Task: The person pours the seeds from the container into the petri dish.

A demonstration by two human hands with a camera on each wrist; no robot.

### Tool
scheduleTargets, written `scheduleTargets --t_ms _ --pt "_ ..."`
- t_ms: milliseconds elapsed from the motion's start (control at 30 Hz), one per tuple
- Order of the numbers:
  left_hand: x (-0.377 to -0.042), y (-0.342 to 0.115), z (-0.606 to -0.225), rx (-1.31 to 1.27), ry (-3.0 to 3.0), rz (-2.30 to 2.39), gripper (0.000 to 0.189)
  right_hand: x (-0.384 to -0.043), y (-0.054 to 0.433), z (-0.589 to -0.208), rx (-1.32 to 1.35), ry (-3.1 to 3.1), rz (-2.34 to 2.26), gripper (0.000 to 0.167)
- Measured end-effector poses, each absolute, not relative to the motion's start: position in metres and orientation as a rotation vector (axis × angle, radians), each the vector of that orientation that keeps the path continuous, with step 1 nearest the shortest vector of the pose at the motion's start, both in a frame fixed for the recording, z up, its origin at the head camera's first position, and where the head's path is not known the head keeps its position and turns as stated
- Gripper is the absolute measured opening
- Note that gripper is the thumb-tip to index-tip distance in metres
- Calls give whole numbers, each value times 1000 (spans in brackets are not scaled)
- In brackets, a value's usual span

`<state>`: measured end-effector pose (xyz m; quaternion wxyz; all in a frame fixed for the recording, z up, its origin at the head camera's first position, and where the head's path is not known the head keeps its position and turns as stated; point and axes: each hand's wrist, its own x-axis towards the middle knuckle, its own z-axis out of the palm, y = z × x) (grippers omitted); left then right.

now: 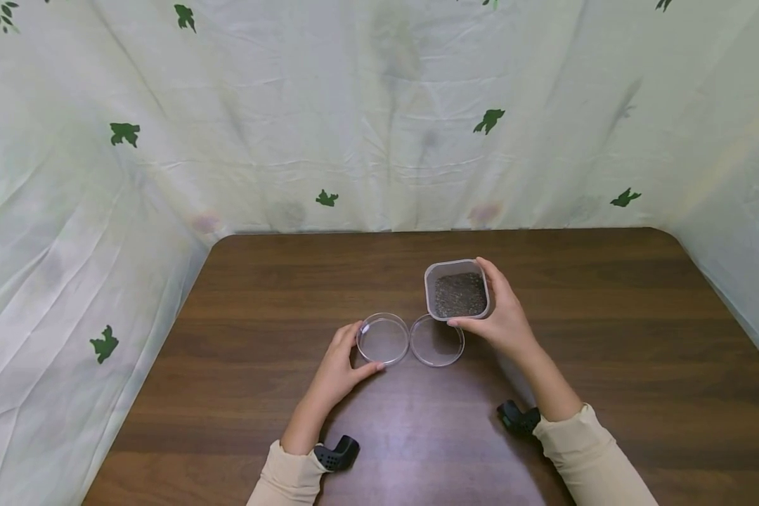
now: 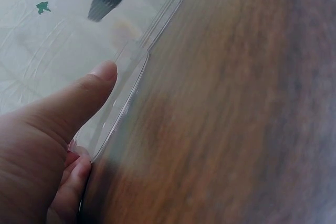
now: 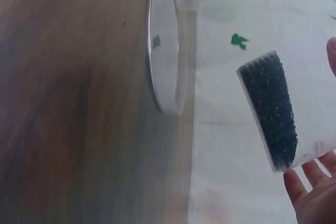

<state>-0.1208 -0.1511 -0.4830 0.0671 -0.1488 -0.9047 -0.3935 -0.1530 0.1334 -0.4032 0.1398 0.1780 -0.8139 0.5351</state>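
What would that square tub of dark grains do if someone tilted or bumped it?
The tub would probably spill easily: its top is open and the dark grains look loose. Its walls seem fairly stiff, keeping their square shape in the right hand. With the grains filling only the bottom part, its weight likely sits low.

Location: a screened-off tabletop workstation; whether it stands in a home, lab or office cannot be determined. Dark brown, wood-grained worktop (image 1: pixel 607 316) with rounded far corners. Off-white, creased fabric sheeting (image 1: pixel 278 105) bearing small dark green motifs (image 1: pixel 124 133) encloses the far, left and right sides and hides the room beyond. Two clear, round, shallow dishes (image 1: pixel 383 340) placed side by side resemble laboratory ware; these alone do not establish a laboratory.
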Motion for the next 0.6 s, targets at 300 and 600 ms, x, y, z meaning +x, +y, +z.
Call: scheduleTargets --t_ms 300,600 --pt "-121 -151 -483 -445 -2734 -1176 81 -163 120 -416 557 -2404 1405 104" --pt "-120 -150 -480 -438 -2736 -1184 80 -163 107 -419 638 -2384 1259 103"
